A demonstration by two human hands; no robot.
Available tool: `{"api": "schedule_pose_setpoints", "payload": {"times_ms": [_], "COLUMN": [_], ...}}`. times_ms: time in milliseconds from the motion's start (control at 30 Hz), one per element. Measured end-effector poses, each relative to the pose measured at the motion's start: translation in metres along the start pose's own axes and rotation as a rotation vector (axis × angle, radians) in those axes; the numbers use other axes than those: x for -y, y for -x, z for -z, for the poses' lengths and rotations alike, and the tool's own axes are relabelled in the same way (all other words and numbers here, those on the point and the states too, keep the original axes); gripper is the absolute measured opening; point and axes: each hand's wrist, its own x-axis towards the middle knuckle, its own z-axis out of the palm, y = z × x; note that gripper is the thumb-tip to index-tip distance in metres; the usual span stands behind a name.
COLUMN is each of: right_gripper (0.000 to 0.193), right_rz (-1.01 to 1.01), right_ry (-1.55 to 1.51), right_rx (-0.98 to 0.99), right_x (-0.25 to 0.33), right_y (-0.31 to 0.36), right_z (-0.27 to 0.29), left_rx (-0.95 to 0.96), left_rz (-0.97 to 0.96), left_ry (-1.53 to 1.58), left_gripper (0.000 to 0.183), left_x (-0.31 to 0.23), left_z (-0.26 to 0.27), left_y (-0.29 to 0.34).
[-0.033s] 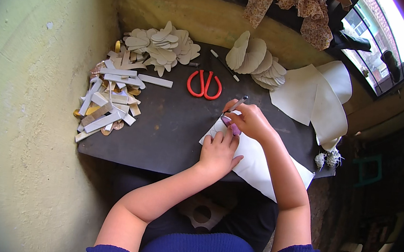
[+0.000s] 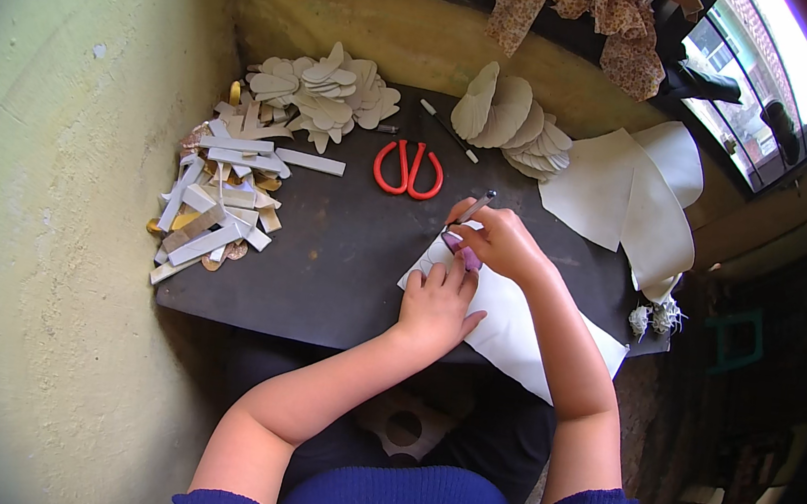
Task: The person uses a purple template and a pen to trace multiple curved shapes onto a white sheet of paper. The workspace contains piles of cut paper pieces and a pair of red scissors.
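A slim pen (image 2: 475, 207) is gripped in my right hand (image 2: 507, 244), its tip down at the upper end of a white sheet (image 2: 523, 329). Under the pen lies a small purple piece (image 2: 468, 257), partly covered by my fingers. My left hand (image 2: 435, 308) rests flat on the sheet with its fingers spread, the fingertips touching the purple piece's lower edge. Faint curved outlines show on the sheet beside it. Red-handled scissors (image 2: 408, 170) lie on the dark tabletop (image 2: 324, 242) beyond my hands, their blades not visible.
Pale cut-out pieces (image 2: 322, 91) heap at the back left, above piled white strips (image 2: 216, 219). Rounded pieces (image 2: 506, 114) stack at the back, near a marker (image 2: 449, 131). Large white sheets (image 2: 622, 193) and white tufts (image 2: 655, 319) lie right. A wall (image 2: 56, 209) borders the left.
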Motion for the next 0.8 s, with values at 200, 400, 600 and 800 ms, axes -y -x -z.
{"api": "schedule_pose_setpoints", "payload": {"times_ms": [200,400,600,800], "right_gripper": [0.016,0.014,0.014,0.015], "right_rz": [-0.006,0.009,0.020,-0.048], "right_ry": [-0.006,0.036,0.070,-0.096], "right_rx": [0.015,0.084,0.108,0.050], "right_x": [-0.003,0.010,0.006,0.007], "right_y": [0.001,0.004,0.007,0.012], "right_z": [-0.001,0.005,0.006,0.010], "left_rx": [0.007,0.013,0.038,0.014], "left_rz": [0.004,0.003,0.007,0.000], "left_ry": [-0.011,-0.008,0.001,0.001], "left_gripper": [0.061,0.061,0.061,0.059], "left_x": [-0.001,0.000,0.000,0.001], "left_z": [0.000,-0.002,-0.001,-0.002], "left_y": [0.000,0.000,0.000,0.001]}}
